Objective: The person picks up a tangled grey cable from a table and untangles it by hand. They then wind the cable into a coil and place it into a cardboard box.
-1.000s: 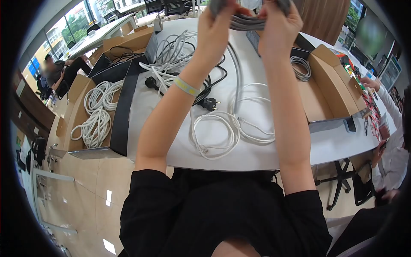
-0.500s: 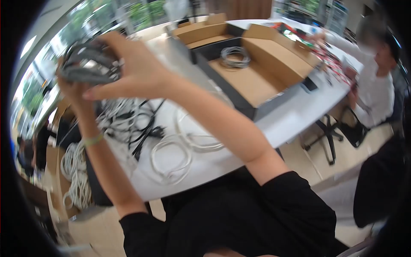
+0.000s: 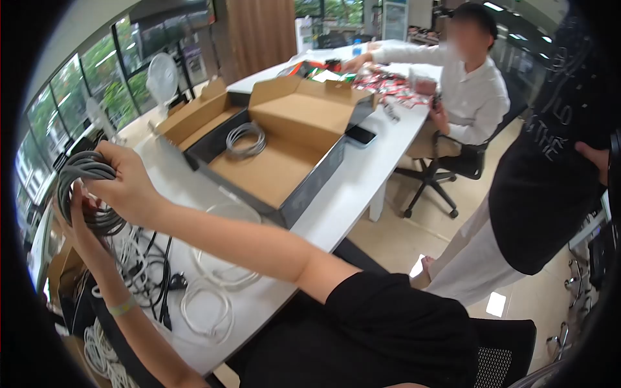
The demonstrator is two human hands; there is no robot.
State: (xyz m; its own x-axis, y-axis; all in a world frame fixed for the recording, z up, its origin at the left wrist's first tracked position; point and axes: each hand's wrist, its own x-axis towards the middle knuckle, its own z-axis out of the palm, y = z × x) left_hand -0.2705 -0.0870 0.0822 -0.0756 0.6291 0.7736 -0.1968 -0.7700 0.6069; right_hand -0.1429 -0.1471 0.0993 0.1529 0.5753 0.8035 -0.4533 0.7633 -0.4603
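A thick coil of grey cable (image 3: 85, 169) is held up at the left edge of the head view, above the white table. My right hand (image 3: 126, 184) grips the coil's right side, thumb and fingers closed round the loops. From below, my left hand (image 3: 79, 223), with a pale band on its wrist, holds the lower left of the same coil; some of its fingers are behind the cable. A smaller grey cable coil (image 3: 246, 141) lies in an open black and brown cardboard box (image 3: 284, 174) to the right of my hands.
On the white table (image 3: 336, 213) lie loose white coils (image 3: 207, 307) and tangled black cables (image 3: 169, 284). A carton of white cables (image 3: 103, 355) stands at lower left. A seated person (image 3: 475, 97) handles small red packets; another person (image 3: 550, 174) stands at right.
The view has swung right, so the box and table appear further left. The coil has turned and shows its round loops; both hands remain on it. The standing person is more in view.
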